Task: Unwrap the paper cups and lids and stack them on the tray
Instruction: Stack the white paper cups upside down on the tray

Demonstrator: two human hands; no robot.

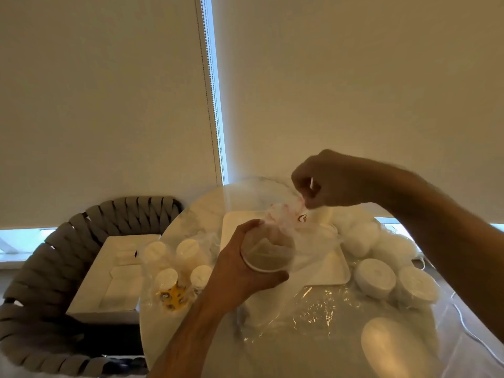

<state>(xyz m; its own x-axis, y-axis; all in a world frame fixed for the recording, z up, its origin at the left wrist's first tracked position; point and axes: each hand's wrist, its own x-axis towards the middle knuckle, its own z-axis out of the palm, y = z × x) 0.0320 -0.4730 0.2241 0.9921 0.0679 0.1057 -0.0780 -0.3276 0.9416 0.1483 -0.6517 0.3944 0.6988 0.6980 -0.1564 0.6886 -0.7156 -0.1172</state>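
Observation:
My left hand (240,268) grips a stack of paper cups (266,251) lying sideways, its open mouth turned toward me, above the white tray (334,268). A clear plastic wrapper (286,214) stretches off the far end of the stack, and my right hand (324,181) pinches and pulls it up and away. Several wrapped cup stacks (177,263) stand upside down left of the tray, one with a yellow print. Wrapped stacks of white lids (381,274) lie to the right of the tray.
The round marble table (199,211) holds crumpled clear plastic (313,312) near me and a white oval object (392,347) at front right. A woven grey chair (49,268) with a white box (114,276) on its seat stands at left. Window blinds fill the background.

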